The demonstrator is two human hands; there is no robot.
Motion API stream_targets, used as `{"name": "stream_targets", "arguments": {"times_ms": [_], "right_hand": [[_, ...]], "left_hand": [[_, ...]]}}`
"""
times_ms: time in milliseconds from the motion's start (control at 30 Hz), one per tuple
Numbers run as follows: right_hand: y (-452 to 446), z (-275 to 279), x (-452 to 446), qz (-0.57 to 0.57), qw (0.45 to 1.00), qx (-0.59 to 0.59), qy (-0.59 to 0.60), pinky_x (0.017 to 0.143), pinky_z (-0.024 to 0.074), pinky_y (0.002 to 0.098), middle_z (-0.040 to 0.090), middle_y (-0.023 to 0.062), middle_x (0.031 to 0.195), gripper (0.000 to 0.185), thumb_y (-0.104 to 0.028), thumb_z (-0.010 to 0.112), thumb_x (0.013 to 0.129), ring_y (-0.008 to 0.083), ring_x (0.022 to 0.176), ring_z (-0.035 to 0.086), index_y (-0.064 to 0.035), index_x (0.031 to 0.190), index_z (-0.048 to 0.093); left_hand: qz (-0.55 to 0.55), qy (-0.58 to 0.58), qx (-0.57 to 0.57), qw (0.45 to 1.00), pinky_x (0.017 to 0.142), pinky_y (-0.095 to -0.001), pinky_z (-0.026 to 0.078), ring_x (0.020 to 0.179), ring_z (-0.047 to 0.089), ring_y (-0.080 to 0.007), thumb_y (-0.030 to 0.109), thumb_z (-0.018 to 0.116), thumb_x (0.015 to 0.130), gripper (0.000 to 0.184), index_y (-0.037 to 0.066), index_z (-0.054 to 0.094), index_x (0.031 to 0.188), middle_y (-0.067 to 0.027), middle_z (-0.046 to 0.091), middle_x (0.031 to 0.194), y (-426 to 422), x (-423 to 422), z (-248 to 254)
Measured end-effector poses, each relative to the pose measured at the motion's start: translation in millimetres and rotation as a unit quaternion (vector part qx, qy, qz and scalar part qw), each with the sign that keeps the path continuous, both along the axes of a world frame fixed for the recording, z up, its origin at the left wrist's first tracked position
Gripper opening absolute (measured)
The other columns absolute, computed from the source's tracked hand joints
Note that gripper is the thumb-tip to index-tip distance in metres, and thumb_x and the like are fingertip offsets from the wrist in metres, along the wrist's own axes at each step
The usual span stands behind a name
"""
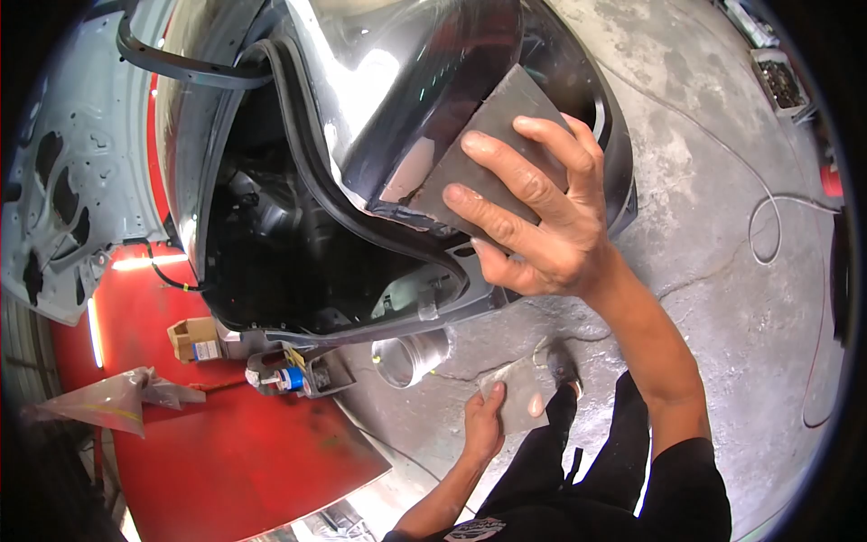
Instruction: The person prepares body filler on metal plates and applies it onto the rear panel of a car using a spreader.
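Note:
My right hand (555, 212) holds a flat grey spreader (518, 95), its fingers spread over the near face and the thumb at the lower side. The spreader lies against the corner of a dark car body panel (406, 108), beside the rear opening. A pale pinkish patch of filler (411, 170) shows on the panel next to the spreader's left edge. Lower down, my left hand (483, 425) grips a thin grey mixing board (517, 384) with the thumb on top. One pinkish dab of filler (536, 404) sits on that board.
The black rubber seal (302, 149) rims the opening. Below the car stand a clear bucket (411, 357), a cardboard box (194, 339) and a blue-labelled roll or can (291, 378) by a red panel (244, 461). A hose (759, 226) curls over the concrete floor (686, 172).

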State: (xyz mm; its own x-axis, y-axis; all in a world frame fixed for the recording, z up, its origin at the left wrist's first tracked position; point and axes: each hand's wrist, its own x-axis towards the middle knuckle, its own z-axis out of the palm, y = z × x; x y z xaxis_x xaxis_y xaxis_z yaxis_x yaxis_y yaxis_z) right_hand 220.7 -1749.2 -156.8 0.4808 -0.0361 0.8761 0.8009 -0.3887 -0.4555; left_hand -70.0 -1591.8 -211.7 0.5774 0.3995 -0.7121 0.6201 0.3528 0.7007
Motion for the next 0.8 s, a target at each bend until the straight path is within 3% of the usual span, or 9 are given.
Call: {"name": "stream_targets", "arguments": {"times_ms": [100,300,633,733,800], "right_hand": [[-1.0,6.9,-4.1,0.009,1.000,0.012,0.001,0.106,0.0367,0.0600,0.063,0.0031,0.143,0.045,-0.023,0.080,0.067,0.0324,0.129,0.050,-0.0240,0.113,0.079],[9.0,10.6,4.7,-0.023,0.999,-0.015,-0.043,0.107,0.0404,0.0588,0.063,0.0092,0.142,0.040,-0.034,0.073,0.079,0.0354,0.132,0.047,-0.0227,0.117,0.079],[8.3,0.2,0.1,-0.015,1.000,0.002,-0.008,0.105,0.0386,0.0591,0.063,0.0010,0.142,0.041,-0.020,0.081,0.069,0.0326,0.129,0.050,-0.0244,0.109,0.079],[-1.6,1.1,-9.0,-0.017,0.999,-0.037,-0.010,0.108,0.0386,0.0592,0.063,0.0084,0.142,0.042,-0.030,0.076,0.074,0.0349,0.132,0.047,-0.0229,0.115,0.080],[5.4,4.0,-6.8,-0.030,0.999,-0.028,-0.035,0.109,0.0376,0.0597,0.063,0.0083,0.142,0.041,-0.031,0.076,0.075,0.0347,0.133,0.046,-0.0234,0.115,0.080]], "left_hand": [[0.013,-0.010,-0.001,1.000,0.095,-0.0325,0.051,0.104,0.066,-0.0167,0.025,0.061,0.106,0.035,-0.005,0.064,0.125,-0.0106,0.071,0.117,-3.9,2.3,2.6],[0.018,-0.011,-0.002,1.000,0.095,-0.0327,0.051,0.104,0.066,-0.0170,0.025,0.061,0.106,0.036,-0.005,0.064,0.126,-0.0107,0.071,0.117,-5.6,-1.4,0.2],[0.007,-0.004,-0.003,1.000,0.094,-0.0371,0.053,0.105,0.067,-0.0206,0.028,0.061,0.105,0.041,-0.005,0.060,0.129,-0.0126,0.069,0.117,-2.3,-5.4,-6.1],[0.003,-0.006,-0.002,1.000,0.093,-0.0368,0.053,0.104,0.067,-0.0202,0.028,0.062,0.105,0.041,-0.005,0.061,0.129,-0.0124,0.069,0.117,-3.4,-3.7,-4.1],[0.002,-0.008,0.000,1.000,0.093,-0.0364,0.053,0.104,0.067,-0.0199,0.029,0.063,0.104,0.042,-0.006,0.061,0.128,-0.0120,0.069,0.117,-3.2,-4.7,-4.2]]}}
